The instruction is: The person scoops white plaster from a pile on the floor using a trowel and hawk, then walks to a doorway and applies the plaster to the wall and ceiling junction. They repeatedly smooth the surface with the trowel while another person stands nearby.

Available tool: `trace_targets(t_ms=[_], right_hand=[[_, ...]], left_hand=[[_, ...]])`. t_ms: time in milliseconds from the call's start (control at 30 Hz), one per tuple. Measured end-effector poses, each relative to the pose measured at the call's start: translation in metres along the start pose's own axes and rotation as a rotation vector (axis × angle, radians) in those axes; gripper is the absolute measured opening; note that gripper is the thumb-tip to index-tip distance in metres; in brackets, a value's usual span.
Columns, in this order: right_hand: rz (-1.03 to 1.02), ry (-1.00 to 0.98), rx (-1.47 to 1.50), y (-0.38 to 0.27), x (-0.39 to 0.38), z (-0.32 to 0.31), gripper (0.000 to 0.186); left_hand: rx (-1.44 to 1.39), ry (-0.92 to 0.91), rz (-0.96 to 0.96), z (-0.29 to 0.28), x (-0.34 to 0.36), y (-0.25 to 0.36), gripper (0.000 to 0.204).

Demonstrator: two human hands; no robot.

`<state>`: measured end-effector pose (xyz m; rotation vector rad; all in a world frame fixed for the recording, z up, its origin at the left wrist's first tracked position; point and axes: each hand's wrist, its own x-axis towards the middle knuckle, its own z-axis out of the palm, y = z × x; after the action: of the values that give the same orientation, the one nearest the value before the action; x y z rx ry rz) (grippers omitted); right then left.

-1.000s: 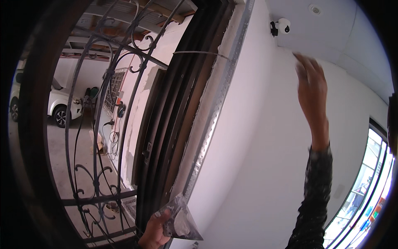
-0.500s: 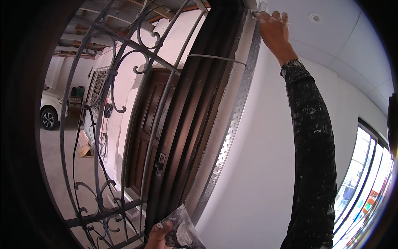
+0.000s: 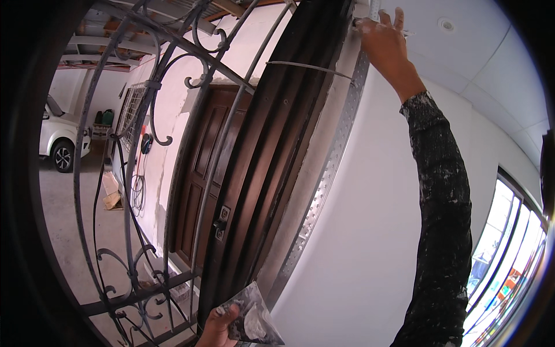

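At the lower middle, my left hand (image 3: 218, 327) grips a flat, greyish square plate (image 3: 243, 309) by its edge, thumb on top. A lump of white putty (image 3: 255, 324) lies on the plate. High up, my right hand (image 3: 386, 43) is raised to the top of the wall edge beside the dark door frame (image 3: 283, 121). Its thumb and forefinger are pinched while other fingers point up; what they hold is mostly hidden. White smears mark the fingers. A perforated metal corner strip (image 3: 330, 162) runs down the edge below this hand.
A black wrought-iron grille (image 3: 130, 191) stands at the left. Behind it are a brown panelled door (image 3: 215, 133) and a white car (image 3: 62, 134). A thin strip (image 3: 309, 67) sticks out across the frame. At right are a white wall (image 3: 358, 231) and a bright window (image 3: 497, 248).
The view has shifted slightly, with the car and grille now farther left. My right hand's fingers are raised more and spread apart at the top edge. My left hand still grips the plate.
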<state>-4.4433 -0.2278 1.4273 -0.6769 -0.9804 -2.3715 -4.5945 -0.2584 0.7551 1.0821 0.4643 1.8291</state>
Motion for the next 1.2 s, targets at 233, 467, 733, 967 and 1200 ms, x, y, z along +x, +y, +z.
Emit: trace_targets(t_ms=[233, 467, 733, 967, 1200], right_hand=[[-0.03, 0.229, 0.256, -0.014, -0.043, -0.044, 0.027], [0.529, -0.002, 1.177, 0.004, -0.173, -0.18, 0.026], [0.034, -0.012, 1.646, -0.069, -0.333, -0.26, 0.035], [0.117, -0.321, 1.517, -0.047, -0.412, -0.244, 0.038], [-0.3, -0.259, 1.34, 0.013, -0.39, -0.235, 0.031]], left_hand=[[-0.234, -0.023, -0.228, 0.001, 0.0, 0.01, 0.023], [-0.54, -0.056, -0.357, 0.031, -0.001, 0.058, 0.028], [-0.444, -0.102, -0.503, 0.138, 0.007, 0.123, 0.054], [-0.472, -0.184, -0.238, 0.173, 0.041, 0.111, 0.051], [-0.053, -0.191, -0.195, 0.198, 0.064, 0.1, 0.039]])
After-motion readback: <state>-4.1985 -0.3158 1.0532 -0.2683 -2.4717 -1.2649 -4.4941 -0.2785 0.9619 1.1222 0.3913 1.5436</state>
